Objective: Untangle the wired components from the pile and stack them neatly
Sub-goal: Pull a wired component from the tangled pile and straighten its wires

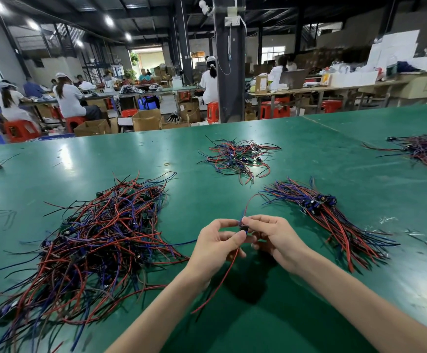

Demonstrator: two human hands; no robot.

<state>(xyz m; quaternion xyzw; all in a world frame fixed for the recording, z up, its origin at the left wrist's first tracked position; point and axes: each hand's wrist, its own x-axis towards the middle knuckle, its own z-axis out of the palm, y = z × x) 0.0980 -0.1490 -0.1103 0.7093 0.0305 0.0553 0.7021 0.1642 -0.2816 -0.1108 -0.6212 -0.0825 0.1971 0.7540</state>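
- Both hands meet in the lower centre of the frame. The left hand [215, 247] and right hand [275, 240] each pinch one small dark wired component [244, 228] between thumb and fingers [252, 220], holding it above the green table [80, 154].
- The component's red wire [220, 278] trails down and left between the forearms. A second red lead arcs upward from the fingertips.
- The neat stack [334, 220] lies to the right of the hands and nearer the right hand. Its long axis runs from upper left to lower right, with the dark component bodies bunched near its upper end.
- The tangled pile [100, 238] sits left of the hands, close to the left wrist.
- A blue wire [182, 243] runs from the left hand toward that pile. Whether it belongs to the held piece or is snagged, I cannot tell.
- The fingertips mostly cover the component's body, so its orientation is unclear.
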